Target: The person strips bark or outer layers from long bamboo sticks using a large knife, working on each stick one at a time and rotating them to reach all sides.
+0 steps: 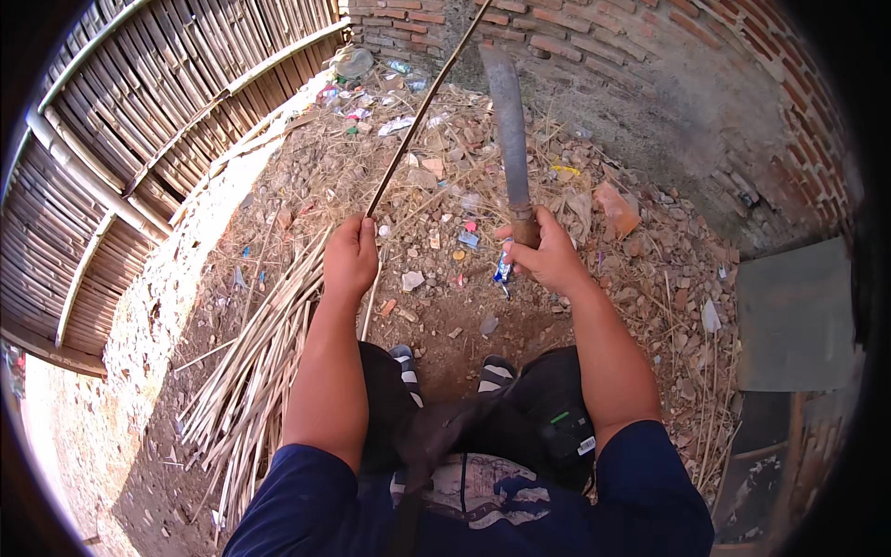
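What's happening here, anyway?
A person's left hand holds a thin stick that slants forward and to the right. Their right hand grips a long knife by its handle, the blade pointing away from them. More sticks lie in a heap on the littered ground, to the person's left.

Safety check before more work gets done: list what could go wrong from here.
Cut: the bare left hand grips a thin stick while the right hand holds a long blade by its handle; a badly aimed or slipping stroke could hit the left hand.

Stumble: loose rubble lies in front of the striped footwear, so a step forward might turn a foot with the blade in hand.
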Demonstrator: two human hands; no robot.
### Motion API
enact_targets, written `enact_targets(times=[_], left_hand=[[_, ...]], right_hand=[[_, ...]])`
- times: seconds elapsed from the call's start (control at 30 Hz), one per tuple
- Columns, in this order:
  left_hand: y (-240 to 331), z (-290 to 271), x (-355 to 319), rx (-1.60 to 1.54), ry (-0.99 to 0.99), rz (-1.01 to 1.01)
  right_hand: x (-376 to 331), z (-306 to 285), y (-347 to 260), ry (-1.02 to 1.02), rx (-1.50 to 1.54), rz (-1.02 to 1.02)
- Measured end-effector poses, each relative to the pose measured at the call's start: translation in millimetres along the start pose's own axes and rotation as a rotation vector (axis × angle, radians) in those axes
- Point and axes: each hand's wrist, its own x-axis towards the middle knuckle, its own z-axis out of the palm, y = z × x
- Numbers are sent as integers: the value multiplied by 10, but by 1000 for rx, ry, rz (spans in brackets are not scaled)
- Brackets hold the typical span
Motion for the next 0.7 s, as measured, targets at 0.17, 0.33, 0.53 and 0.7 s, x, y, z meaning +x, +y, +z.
enact_targets(times=[0.17, 0.33, 0.53, 0.7], left_hand=[[-123, 21, -37, 9, 11, 118], [-259, -116, -1, -8, -72, 18], [-363, -17, -96, 105, -19, 111], [-90, 98, -153, 133, -90, 132]], right_hand=[[26, 76, 255, 85, -319, -110], [68, 96, 361, 132, -321, -71], [60, 147, 243, 215, -510, -3], [19, 230, 192, 236, -552, -47]])
